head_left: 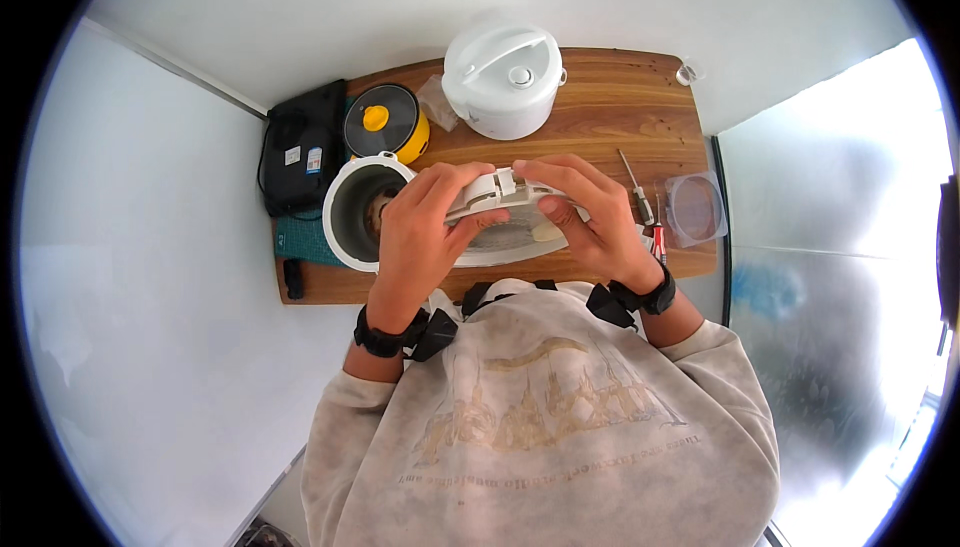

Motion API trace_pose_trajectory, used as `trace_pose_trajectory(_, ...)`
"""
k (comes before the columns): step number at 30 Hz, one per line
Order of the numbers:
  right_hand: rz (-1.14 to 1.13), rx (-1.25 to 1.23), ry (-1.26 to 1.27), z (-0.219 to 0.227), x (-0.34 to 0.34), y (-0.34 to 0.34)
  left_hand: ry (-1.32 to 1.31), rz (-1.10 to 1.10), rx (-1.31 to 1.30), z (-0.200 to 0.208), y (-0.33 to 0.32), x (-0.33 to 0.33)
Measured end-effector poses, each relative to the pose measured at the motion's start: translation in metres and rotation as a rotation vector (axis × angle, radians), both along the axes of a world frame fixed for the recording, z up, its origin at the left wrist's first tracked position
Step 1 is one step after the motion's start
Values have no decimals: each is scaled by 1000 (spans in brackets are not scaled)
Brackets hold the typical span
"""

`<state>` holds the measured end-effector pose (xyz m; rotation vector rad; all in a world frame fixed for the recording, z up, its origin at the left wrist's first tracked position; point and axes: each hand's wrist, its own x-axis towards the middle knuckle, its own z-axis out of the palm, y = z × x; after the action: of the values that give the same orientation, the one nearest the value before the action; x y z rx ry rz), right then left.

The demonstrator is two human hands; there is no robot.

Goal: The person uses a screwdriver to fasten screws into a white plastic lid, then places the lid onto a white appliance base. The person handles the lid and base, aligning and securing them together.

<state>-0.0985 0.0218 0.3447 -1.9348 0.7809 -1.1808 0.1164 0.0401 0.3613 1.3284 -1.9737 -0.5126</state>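
Observation:
Both hands hold up a white rice cooker lid (pixel 483 192) with a greyish underside, over the table's near middle. My left hand (pixel 418 227) grips its left part, with the fingers on top and the thumb below. On the other side my right hand (pixel 597 222) closes on it, fingers along the top edge and thumb underneath. A small white latch or hinge piece (pixel 505 183) shows between the fingertips. Just left of the lid stands an open white rice cooker body (pixel 343 232), partly hidden by my left hand; its grey inside has brownish parts at the bottom.
A closed white rice cooker (pixel 505 77) stands at the back of the wooden table (pixel 620 87). Left are a yellow pot with dark lid (pixel 385 117), a black case (pixel 298 152) and a green mat (pixel 300 237). Right lie a screwdriver (pixel 640 197), a red-handled tool (pixel 659 242) and a clear round-patterned container (pixel 695 209).

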Motion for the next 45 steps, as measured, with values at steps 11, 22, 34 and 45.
trace_pose_trajectory(11, -55, -35, 20, 2, 5, 2, 45, 31, -67, -3, -3, -2)
trace_pose_trajectory(22, -98, 11, 17, 4, 8, 1, 209, -83, 110, 5, 1, 3)
trace_pose_trajectory(34, 92, -46, 79, 11, 6, -4, 55, -78, 17, 1, 0, 5)
trace_pose_trajectory(45, -22, -8, 71, 17, 11, -5, 226, -19, 29, -13, 3, 9)
